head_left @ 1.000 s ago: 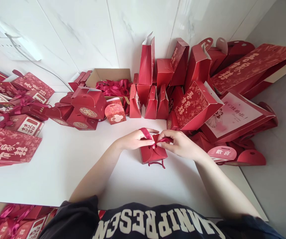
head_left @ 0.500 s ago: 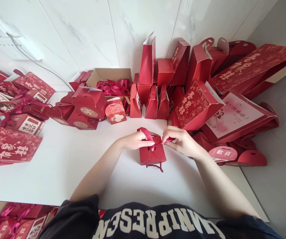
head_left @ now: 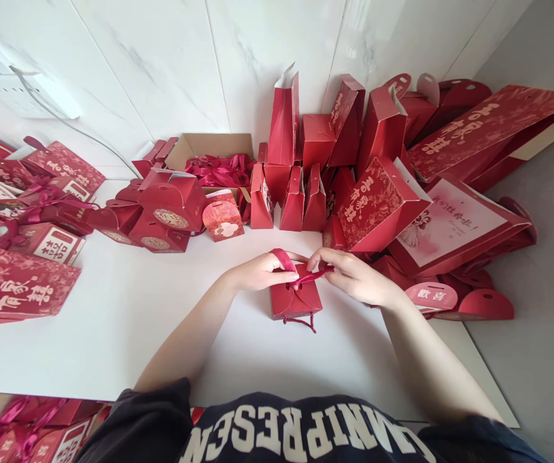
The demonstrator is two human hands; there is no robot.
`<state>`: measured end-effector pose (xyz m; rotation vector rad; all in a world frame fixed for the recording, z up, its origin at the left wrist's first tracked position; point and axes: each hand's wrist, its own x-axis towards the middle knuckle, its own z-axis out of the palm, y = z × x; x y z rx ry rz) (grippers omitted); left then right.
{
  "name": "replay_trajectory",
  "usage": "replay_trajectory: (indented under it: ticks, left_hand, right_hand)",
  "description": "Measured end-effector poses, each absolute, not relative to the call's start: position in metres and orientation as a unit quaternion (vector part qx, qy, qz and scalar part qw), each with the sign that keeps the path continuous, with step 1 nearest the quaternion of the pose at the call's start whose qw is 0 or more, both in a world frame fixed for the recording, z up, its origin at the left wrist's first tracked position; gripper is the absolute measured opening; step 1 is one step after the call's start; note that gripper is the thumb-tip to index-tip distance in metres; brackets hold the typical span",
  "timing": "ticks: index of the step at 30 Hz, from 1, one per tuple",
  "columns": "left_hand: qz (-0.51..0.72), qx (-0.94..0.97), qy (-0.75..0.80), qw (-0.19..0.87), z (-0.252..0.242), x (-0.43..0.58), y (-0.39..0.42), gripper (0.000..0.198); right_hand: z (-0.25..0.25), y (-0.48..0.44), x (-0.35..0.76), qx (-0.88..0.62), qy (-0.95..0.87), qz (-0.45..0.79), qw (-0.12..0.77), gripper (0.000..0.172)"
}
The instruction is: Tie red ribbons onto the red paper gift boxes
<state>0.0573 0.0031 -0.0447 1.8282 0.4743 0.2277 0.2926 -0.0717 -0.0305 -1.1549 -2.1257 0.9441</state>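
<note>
A small red gift box (head_left: 296, 301) stands on the white table in front of me, with a twisted cord hanging at its near side. Crimson ribbon (head_left: 284, 259) loops over its top. My left hand (head_left: 263, 271) pinches the ribbon against the top of the box, thumb toward me, and the loop rises over its fingers. On the other side, my right hand (head_left: 349, 273) is closed on a stretch of the same ribbon, which runs between both hands. The fingertips behind the box are partly hidden.
A cardboard box (head_left: 219, 143) of crimson ribbons stands at the back by the tiled wall. Red gift bags (head_left: 385, 199) crowd the right, and octagonal red boxes (head_left: 170, 199) sit left of centre. More decorated boxes (head_left: 55, 243) fill the far left. Below the table edge lies another ribboned pile (head_left: 40, 424).
My right hand has shifted slightly left and over the box, its fingers reaching toward the left hand. More ribbon now shows stretched across the box top. The left hand has stayed about where it was.
</note>
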Motion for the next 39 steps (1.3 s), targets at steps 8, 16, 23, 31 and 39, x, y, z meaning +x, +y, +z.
replay_trajectory:
  ticks: [8, 16, 23, 31, 39]
  left_hand:
    - [0.111, 0.806, 0.220, 0.538, -0.043, 0.056, 0.000, 0.027]
    - [0.099, 0.798, 0.214, 0.554, -0.042, 0.054, 0.002, 0.026]
    - [0.097, 0.781, 0.240, 0.568, -0.047, 0.054, 0.003, 0.023]
    - [0.093, 0.804, 0.218, 0.546, -0.043, 0.054, 0.003, 0.024]
    - [0.106, 0.810, 0.212, 0.537, -0.042, 0.054, 0.003, 0.022]
  right_hand:
    - [-0.040, -0.066, 0.278, -0.500, -0.713, 0.434, 0.231, 0.043]
    - [-0.036, -0.068, 0.279, -0.464, -0.712, 0.440, 0.291, 0.030]
    - [-0.022, -0.071, 0.307, -0.363, -0.817, 0.411, 0.180, 0.020]
    - [-0.027, -0.062, 0.303, -0.474, -0.754, 0.386, 0.239, 0.039]
    - [-0.038, -0.059, 0.282, -0.431, -0.759, 0.438, 0.214, 0.025]
